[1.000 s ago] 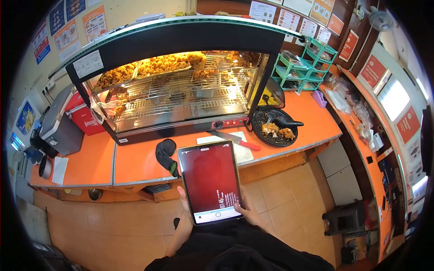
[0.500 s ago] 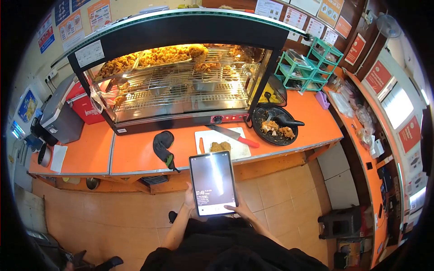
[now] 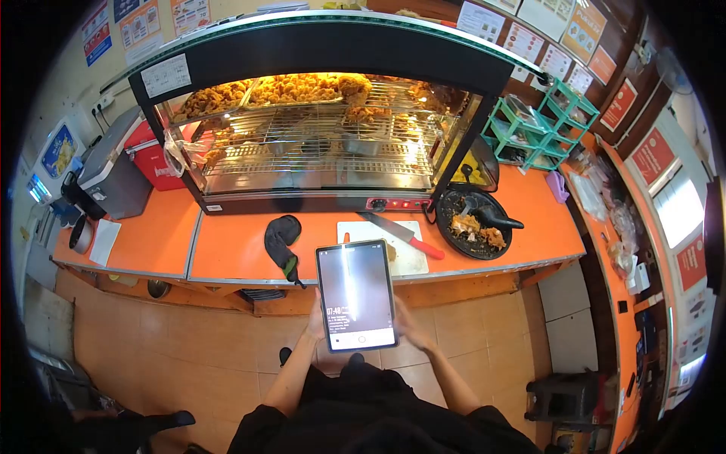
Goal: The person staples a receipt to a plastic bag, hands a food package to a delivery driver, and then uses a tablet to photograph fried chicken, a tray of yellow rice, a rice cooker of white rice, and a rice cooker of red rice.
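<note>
**Left hand [image 3: 315, 318] clasps a flat, rectangular tablet [image 3: 358, 299] before an orange counter [image 3: 234, 246]**

The left hand is closed around the tablet's left edge, its fingers partly hidden behind it. The right hand [image 3: 410, 327] is a blur beside the opposite edge; whether it touches, or how its fingers stand, cannot be told. The tablet is upright in view, its pale grey screen lit, in front of the counter's edge.

Its top blocks part of a white rectangular cutting board [image 3: 412, 265] and most of a brown lump [image 3: 392, 253] there. A knife with a red handle [image 3: 397, 231] lies slantwise across the board, handle end near a round black mortar [image 3: 475, 251] holding browned food pieces [image 3: 465, 225]. Left of the board lies a crumpled black cloth with a green patch [image 3: 283, 239].

Behind these, a black-framed glass display case [image 3: 325, 53] of golden fried food [image 3: 295, 90] fills the counter's back, between a red box [image 3: 157, 165] and green plastic tiered trays [image 3: 522, 135].
</note>
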`<act>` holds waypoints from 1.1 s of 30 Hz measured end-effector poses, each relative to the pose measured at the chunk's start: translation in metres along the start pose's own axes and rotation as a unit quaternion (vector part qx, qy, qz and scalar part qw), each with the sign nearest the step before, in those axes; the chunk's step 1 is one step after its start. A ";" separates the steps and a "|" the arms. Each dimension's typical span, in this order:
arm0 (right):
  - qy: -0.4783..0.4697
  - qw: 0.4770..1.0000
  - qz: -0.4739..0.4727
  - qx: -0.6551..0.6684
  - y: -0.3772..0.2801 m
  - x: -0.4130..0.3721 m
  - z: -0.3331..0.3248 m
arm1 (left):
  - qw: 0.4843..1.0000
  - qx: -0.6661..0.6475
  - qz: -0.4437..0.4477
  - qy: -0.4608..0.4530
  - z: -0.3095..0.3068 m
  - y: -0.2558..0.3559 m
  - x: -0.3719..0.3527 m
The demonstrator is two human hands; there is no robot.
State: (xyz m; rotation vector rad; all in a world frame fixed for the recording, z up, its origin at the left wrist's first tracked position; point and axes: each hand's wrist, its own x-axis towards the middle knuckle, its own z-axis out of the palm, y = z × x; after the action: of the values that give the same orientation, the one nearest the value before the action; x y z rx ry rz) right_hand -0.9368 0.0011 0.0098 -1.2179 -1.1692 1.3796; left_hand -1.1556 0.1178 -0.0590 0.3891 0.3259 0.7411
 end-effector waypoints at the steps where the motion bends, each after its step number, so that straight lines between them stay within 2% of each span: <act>1: 0.002 0.999 0.034 0.020 0.008 0.011 -0.022 | 1.000 0.014 0.009 0.015 -0.001 -0.001 0.001; 2: 0.005 0.997 0.067 0.041 0.019 0.026 -0.047 | 0.999 0.007 0.020 0.028 0.003 -0.001 -0.001; 3: 0.083 0.983 0.029 -0.161 0.041 0.044 -0.078 | 0.999 0.001 0.030 0.039 0.011 0.000 -0.005; 4: 0.159 0.921 -0.012 -0.355 0.060 0.061 -0.103 | 0.999 0.017 0.030 0.028 0.019 0.004 -0.011; 5: 0.161 0.920 -0.018 -0.356 0.066 0.073 -0.116 | 0.998 0.008 0.022 0.049 0.025 0.007 -0.015; 7: 0.295 0.778 -0.013 -0.555 0.070 0.099 -0.142 | 0.996 -0.005 0.017 0.085 0.044 0.013 -0.024; 8: 0.297 0.776 -0.024 -0.557 0.078 0.113 -0.156 | 0.996 0.006 0.018 0.091 0.044 0.013 -0.026; 10: 0.308 0.705 -0.026 -0.638 0.103 0.130 -0.173 | 0.997 0.009 0.012 0.077 0.015 0.007 -0.035; 11: 0.318 0.704 -0.033 -0.634 0.103 0.138 -0.177 | 0.998 0.001 0.003 0.056 -0.004 0.006 -0.034; 13: 0.290 0.724 -0.009 -0.625 0.105 0.144 -0.177 | 0.994 0.003 0.018 0.107 0.036 0.013 -0.040; 14: 0.307 0.703 -0.045 -0.639 0.106 0.146 -0.176 | 0.991 0.031 0.033 0.122 0.039 0.012 -0.040; 15: 0.319 0.703 -0.037 -0.635 0.107 0.147 -0.178 | 0.988 0.057 0.045 0.138 0.039 0.010 -0.043; 17: 0.244 0.719 0.032 -0.650 0.117 0.141 -0.181 | 0.994 0.016 0.022 0.108 0.039 0.013 -0.045; 18: 0.282 0.703 -0.013 -0.653 0.120 0.132 -0.180 | 0.993 0.018 0.026 0.111 0.040 0.013 -0.048; 19: 0.287 0.702 -0.003 -0.652 0.123 0.118 -0.179 | 0.993 0.019 0.033 0.114 0.041 0.014 -0.048; 21: 0.320 0.708 0.033 -0.629 0.121 0.084 -0.176 | 0.983 -0.031 0.036 0.175 0.054 0.013 -0.045; 24: 0.379 0.672 0.078 -0.631 0.125 0.037 -0.174 | 0.986 -0.015 0.043 0.159 0.044 0.013 -0.046; 25: 0.381 0.670 0.082 -0.632 0.129 0.031 -0.176 | 0.987 -0.039 0.011 0.156 0.037 0.012 -0.049; 27: 0.411 0.660 0.126 -0.617 0.133 0.022 -0.183 | 0.986 -0.065 -0.025 0.151 0.029 0.010 -0.049; 30: 0.420 0.627 0.145 -0.639 0.134 0.028 -0.193 | 0.976 -0.048 -0.050 0.204 0.024 0.006 -0.038; 32: 0.418 0.639 0.139 -0.631 0.132 0.034 -0.196 | 0.969 -0.061 -0.023 0.239 0.019 -0.002 -0.029; 33: 0.416 0.647 0.134 -0.624 0.129 0.037 -0.197 | 0.973 -0.022 -0.024 0.227 0.016 -0.005 -0.026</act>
State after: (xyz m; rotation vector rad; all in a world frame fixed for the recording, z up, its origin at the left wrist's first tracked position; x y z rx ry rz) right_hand -0.7500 0.0373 -0.1339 -2.6609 -1.1713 -0.2279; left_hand -1.1643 0.0929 -0.0434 0.1647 0.7462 0.7849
